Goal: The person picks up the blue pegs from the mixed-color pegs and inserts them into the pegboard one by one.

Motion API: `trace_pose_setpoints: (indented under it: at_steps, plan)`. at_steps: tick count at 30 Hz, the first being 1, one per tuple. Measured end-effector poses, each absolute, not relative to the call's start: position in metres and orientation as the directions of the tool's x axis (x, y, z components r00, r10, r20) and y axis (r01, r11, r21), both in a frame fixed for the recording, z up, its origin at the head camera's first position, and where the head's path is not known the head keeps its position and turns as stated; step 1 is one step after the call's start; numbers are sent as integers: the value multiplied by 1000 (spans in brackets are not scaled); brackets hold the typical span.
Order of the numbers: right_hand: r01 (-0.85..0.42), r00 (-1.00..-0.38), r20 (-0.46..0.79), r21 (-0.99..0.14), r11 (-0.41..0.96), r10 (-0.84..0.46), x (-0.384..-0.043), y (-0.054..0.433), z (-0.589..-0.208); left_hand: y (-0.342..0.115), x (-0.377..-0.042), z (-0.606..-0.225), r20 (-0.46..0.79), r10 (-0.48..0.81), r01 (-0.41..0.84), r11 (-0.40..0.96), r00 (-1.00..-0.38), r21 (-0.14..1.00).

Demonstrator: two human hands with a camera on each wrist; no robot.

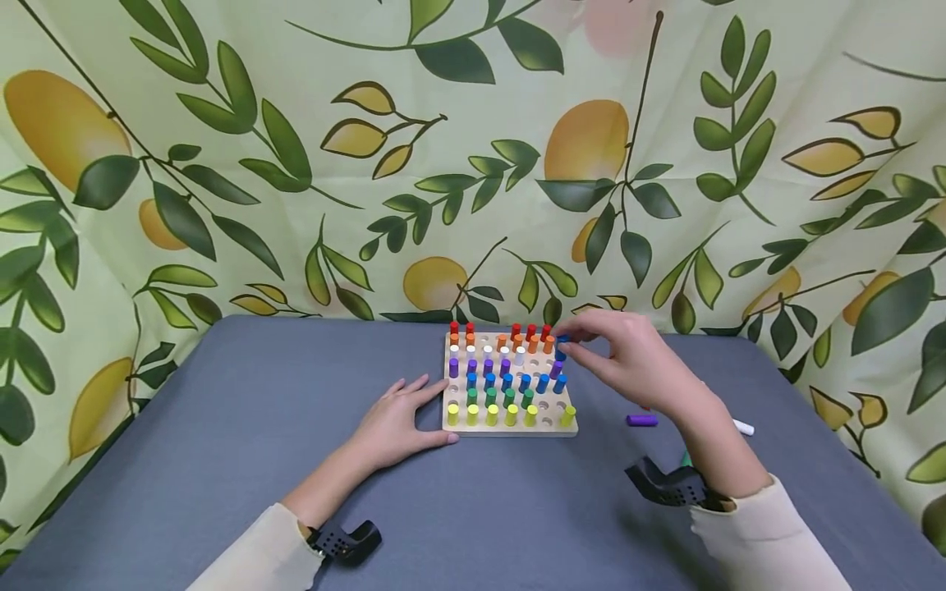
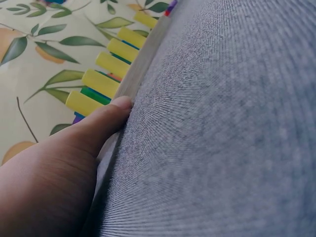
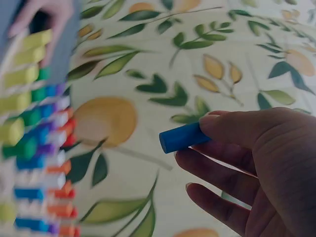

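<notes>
A wooden pegboard (image 1: 510, 433) lies on the table with rows of coloured pegs: yellow in front, then green, blue, purple, white, orange and red at the back. Several bare holes show among them. My right hand (image 1: 639, 361) is over the board's back right corner, pinching a blue peg (image 3: 181, 138) between thumb and fingertips; the peg's free end points away from the hand. At the board's left side, my left hand (image 1: 395, 423) lies with fingers spread. Its thumb (image 2: 116, 111) touches the board's edge near the front left corner, beside the yellow pegs (image 2: 94, 84).
Right of the board, a loose purple peg (image 1: 641, 420) and a white peg (image 1: 743, 427) lie on the grey tabletop (image 1: 517, 509). A green peg (image 1: 686, 458) is partly hidden by the right wrist. A leaf-and-fruit patterned cloth (image 1: 473, 115) hangs behind the table.
</notes>
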State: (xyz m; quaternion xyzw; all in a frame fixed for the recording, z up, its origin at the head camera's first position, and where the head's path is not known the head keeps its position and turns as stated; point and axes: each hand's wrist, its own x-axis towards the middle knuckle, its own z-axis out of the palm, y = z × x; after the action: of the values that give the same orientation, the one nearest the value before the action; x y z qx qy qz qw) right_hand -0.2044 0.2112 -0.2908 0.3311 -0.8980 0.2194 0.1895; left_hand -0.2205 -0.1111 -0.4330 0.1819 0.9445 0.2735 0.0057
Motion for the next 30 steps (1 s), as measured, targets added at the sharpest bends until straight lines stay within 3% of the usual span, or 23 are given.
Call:
trace_pose_setpoints:
  at_steps: [16,30]
  plan:
    - [-782,-608,599,-340,522,-521,-216,147,-256,-107,-222,-440,98,347,343,768,-933,541]
    - [-721,-693,474,-462,517,-543,-235,122,-282,-114,-222,-435,98,354,350,776,-930,525]
